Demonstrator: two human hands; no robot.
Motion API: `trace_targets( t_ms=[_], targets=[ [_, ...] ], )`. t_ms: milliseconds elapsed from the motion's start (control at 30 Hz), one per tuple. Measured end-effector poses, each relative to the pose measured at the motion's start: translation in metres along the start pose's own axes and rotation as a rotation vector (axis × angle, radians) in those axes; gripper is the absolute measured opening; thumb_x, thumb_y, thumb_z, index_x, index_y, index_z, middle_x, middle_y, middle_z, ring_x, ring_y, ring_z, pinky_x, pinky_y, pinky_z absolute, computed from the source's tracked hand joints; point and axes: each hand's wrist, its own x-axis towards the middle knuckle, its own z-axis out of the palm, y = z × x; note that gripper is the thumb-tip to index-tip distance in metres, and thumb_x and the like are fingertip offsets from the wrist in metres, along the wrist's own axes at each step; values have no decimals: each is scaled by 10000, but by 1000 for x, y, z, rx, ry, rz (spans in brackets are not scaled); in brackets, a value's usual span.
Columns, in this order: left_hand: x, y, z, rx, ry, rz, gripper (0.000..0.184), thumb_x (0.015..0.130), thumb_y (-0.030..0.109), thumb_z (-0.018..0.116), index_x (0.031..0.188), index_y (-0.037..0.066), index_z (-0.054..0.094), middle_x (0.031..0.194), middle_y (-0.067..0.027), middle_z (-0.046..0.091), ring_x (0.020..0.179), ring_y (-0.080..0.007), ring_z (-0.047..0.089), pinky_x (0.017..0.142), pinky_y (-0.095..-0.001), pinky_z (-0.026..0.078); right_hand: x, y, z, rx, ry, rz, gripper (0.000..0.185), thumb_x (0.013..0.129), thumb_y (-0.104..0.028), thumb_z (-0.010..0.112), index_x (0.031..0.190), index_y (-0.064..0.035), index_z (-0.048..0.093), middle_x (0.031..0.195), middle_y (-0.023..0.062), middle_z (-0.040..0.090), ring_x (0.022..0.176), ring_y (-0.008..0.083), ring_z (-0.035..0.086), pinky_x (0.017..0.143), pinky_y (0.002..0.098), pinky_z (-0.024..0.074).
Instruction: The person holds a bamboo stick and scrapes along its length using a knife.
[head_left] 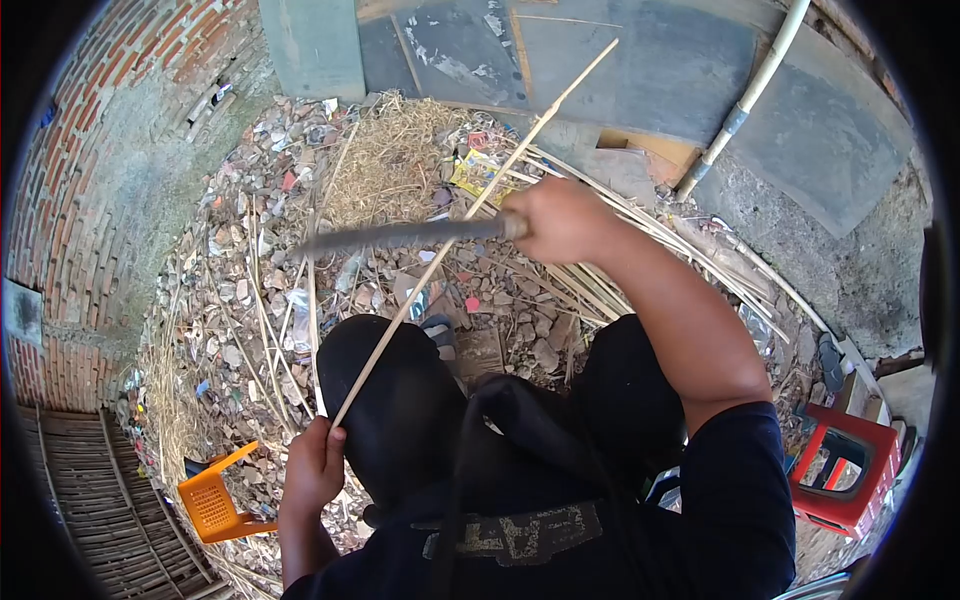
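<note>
A long pale bamboo strip (395, 322) runs diagonally from the lower left to the top centre, across my left knee. My left hand (316, 462) is closed round its lower end. In my right hand (562, 222) is the handle of a long dark machete (400, 236), its blade pointing left and crossing the strip around mid-length. The blade is slightly blurred, and whether it touches the strip cannot be told. More split bamboo strips (690, 262) lie on the ground beyond my right hand, and a few others (262, 300) lie to the left.
Rubble and litter (230, 345) cover the ground, with dry straw (385, 165) at the back. An orange plastic piece (212, 505) is at lower left, a red stool (868, 470) at right. A brick wall (100, 190) stands left; a pole (740, 110) leans at upper right.
</note>
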Motion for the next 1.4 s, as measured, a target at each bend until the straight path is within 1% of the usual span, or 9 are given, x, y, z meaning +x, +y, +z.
trace_targets(
  t_ms=[167,400,500,600,933,1033,1133,1300,1400],
  targets=[
    [-3,-10,4,-6,18,-38,407,1089,306,487,814,5,494,604,-221,531,574,-458,542,533,-476,394,27,24,9,249,-22,129,232,793,-214,698,964,-57,709,842,184,702,798,371,680,751,463,536],
    [-9,5,-1,84,35,-44,402,1089,297,481,817,2,496,606,-238,556,595,-491,572,529,-522,400,9,-16,-3,-22,-87,94,239,807,-237,665,988,-93,726,892,172,718,903,391,702,812,496,557],
    [-8,5,0,70,34,-54,387,1086,282,488,818,4,498,602,-235,554,590,-487,571,526,-516,401,5,-10,-2,-1,-20,-12,232,794,-218,698,957,-53,696,808,180,701,795,392,683,755,483,541],
    [-9,2,-1,71,22,-44,372,1084,265,491,818,4,502,598,-229,552,584,-479,571,523,-508,401,35,73,29,239,158,224,241,789,-229,715,940,-43,691,785,178,695,783,390,681,744,480,536],
    [-23,4,4,-40,9,-53,414,1089,294,492,799,-1,508,582,-189,527,525,-365,563,518,-447,394,10,3,10,14,-33,-7,263,772,-227,717,960,-44,714,855,194,710,848,404,685,784,466,547],
    [-25,-1,6,-92,24,-62,438,1095,316,471,796,-2,505,591,-201,536,544,-390,567,527,-453,399,27,44,18,174,15,178,359,785,-244,714,1069,-24,723,898,224,713,879,403,686,825,471,545],
    [-22,1,3,-102,18,-62,468,1098,344,454,781,2,499,613,-216,558,559,-437,563,527,-460,405,22,49,17,126,125,181,348,780,-241,712,1042,-12,710,866,224,705,847,411,681,799,474,545],
    [-21,-1,26,156,153,19,443,1047,386,548,803,21,490,601,-220,553,578,-468,581,527,-515,427,0,-10,-2,20,-34,-16,184,779,-199,701,952,-149,739,827,163,712,825,343,701,779,484,554],
    [-24,-12,37,206,212,20,418,998,387,622,830,28,490,600,-220,558,590,-477,596,535,-552,441,13,-2,7,85,-145,-33,225,777,-196,701,986,-126,749,839,174,716,819,346,701,778,470,557]
  ],
)
